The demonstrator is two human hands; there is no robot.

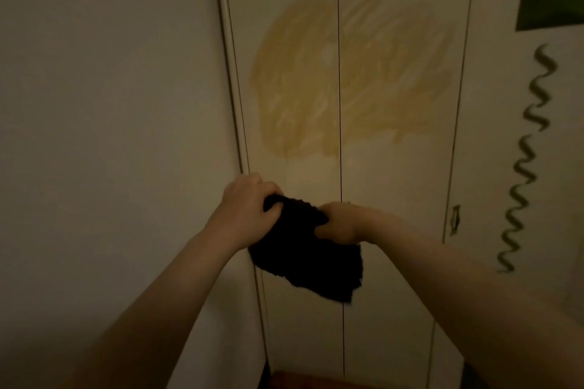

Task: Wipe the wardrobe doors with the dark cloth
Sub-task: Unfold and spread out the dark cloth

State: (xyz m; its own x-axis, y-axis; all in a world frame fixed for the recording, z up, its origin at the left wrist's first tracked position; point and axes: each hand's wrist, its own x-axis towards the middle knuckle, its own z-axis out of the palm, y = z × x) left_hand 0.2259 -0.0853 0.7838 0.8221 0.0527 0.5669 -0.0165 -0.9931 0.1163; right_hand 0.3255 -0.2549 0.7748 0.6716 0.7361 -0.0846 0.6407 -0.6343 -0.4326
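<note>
Wardrobe doors (pixel 395 167), pale, two leaves meeting at a central seam. Across that seam, high on both leaves, a broad yellowish smear (pixel 347 79) is still unwiped; judged from this, most of the wiping is left. Below the smear, in front of the seam, hangs the dark cloth (pixel 309 259), bunched between both hands. Left hand (pixel 246 208) grips its upper edge, fingers curled into the fabric; right hand (pixel 338 224) pinches the opposite edge likewise. No readable writing or labels appear.
</note>
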